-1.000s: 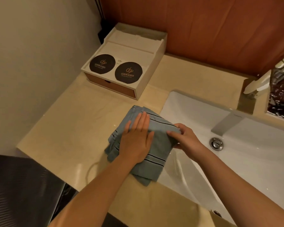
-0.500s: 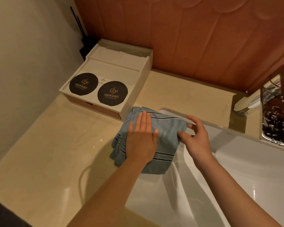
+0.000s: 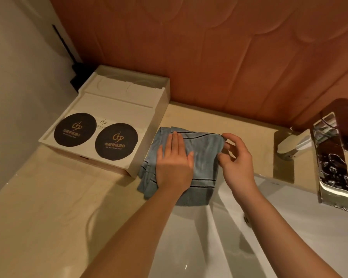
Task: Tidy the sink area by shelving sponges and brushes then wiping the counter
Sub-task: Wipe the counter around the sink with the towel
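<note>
From my remote seat I see the cloth, blue-grey with thin dark stripes, lying folded on the beige counter. It sits at the sink's far left corner, and its near edge hangs just over the white rim. Its left edge lies just beside the white tray, though I cannot tell if they touch.

The left hand lies flat on the cloth's left half, palm down, fingers straight and close together, thumb out to the right. The right hand is at the cloth's right edge with its fingers curled. The index tip meets the far right corner and the thumb sits lower on the same edge. I cannot tell whether it is actually pinching the fabric.

Two round black coasters rest on the front of the tray. The chrome tap stands at the right, well apart from the cloth.
</note>
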The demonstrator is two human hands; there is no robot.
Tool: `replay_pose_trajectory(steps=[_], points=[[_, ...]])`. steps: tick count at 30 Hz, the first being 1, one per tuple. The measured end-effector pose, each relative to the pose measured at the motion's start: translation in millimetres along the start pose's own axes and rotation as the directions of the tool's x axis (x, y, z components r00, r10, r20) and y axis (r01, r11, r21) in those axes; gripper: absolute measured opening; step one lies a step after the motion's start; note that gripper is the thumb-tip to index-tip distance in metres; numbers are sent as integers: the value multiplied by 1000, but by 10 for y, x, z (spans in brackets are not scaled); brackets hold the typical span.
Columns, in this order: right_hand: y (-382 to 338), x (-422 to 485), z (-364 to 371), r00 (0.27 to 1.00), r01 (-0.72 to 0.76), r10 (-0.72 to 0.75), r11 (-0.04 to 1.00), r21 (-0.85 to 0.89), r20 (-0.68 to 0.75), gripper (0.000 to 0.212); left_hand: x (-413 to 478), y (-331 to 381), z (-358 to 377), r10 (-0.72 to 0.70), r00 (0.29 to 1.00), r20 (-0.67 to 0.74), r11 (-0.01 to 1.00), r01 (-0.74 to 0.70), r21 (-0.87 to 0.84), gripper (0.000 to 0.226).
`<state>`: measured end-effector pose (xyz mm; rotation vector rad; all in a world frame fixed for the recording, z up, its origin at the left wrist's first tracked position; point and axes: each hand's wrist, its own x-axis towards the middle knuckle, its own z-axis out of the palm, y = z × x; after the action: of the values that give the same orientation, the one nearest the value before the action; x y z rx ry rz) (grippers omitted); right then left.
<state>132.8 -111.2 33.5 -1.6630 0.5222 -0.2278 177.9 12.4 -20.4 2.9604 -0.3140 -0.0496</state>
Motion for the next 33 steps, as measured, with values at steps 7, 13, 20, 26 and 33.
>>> replay_pose_trajectory(steps=[7, 13, 20, 26, 33], points=[[21, 367, 45, 997, -19, 16, 999, -44, -69, 34, 350, 78, 41, 25, 999, 33, 999, -24, -43, 69], [13, 663, 104, 998, 29, -38, 980, -197, -45, 42, 706, 153, -8, 29, 993, 117, 997, -20, -77, 62], [23, 805, 91, 1000, 27, -25, 964, -263, 12, 54, 849, 198, 13, 27, 997, 69, 996, -21, -81, 61], [15, 861, 167, 994, 16, -78, 795, -607, -76, 52, 987, 235, -9, 35, 999, 41, 994, -31, -106, 60], [77, 927, 504, 992, 119, -116, 843, -524, 39, 45, 1061, 227, -55, 40, 998, 52, 981, -29, -193, 53]])
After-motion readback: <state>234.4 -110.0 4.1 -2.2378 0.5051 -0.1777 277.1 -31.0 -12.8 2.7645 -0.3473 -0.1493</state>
